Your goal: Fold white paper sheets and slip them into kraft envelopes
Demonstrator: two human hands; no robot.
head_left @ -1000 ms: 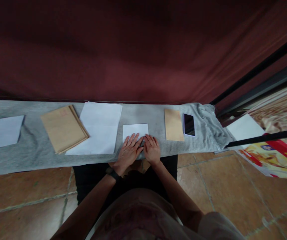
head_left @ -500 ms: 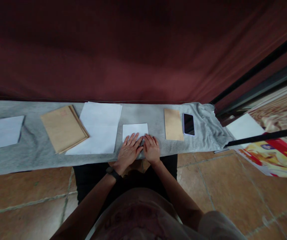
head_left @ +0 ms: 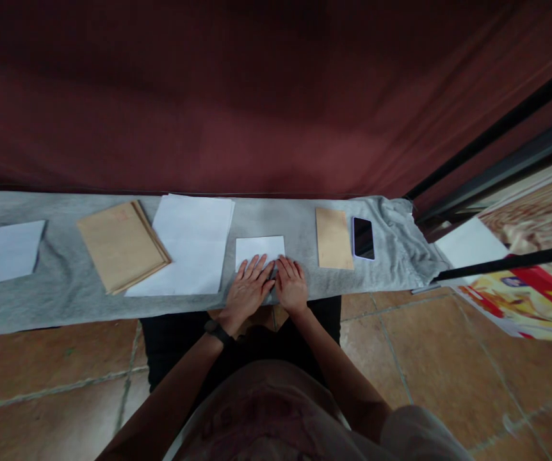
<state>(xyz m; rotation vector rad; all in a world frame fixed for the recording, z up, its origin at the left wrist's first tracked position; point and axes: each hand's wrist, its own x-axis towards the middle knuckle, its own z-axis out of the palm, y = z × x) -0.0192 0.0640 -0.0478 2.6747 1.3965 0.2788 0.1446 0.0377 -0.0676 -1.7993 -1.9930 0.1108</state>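
Note:
My left hand (head_left: 246, 289) and my right hand (head_left: 291, 286) lie flat side by side, fingers stretched out, on the near edge of a small folded white sheet (head_left: 259, 248). The sheet rests on a grey cloth (head_left: 64, 288) spread along the floor. A black band is on my left wrist. Neither hand holds anything.
A stack of white sheets (head_left: 190, 243) and a pile of brown envelopes (head_left: 120, 245) lie to the left, with another white sheet (head_left: 2, 253) further left. To the right lie one brown envelope (head_left: 333, 238) and a phone (head_left: 363, 238). A dark red curtain (head_left: 257, 96) hangs behind.

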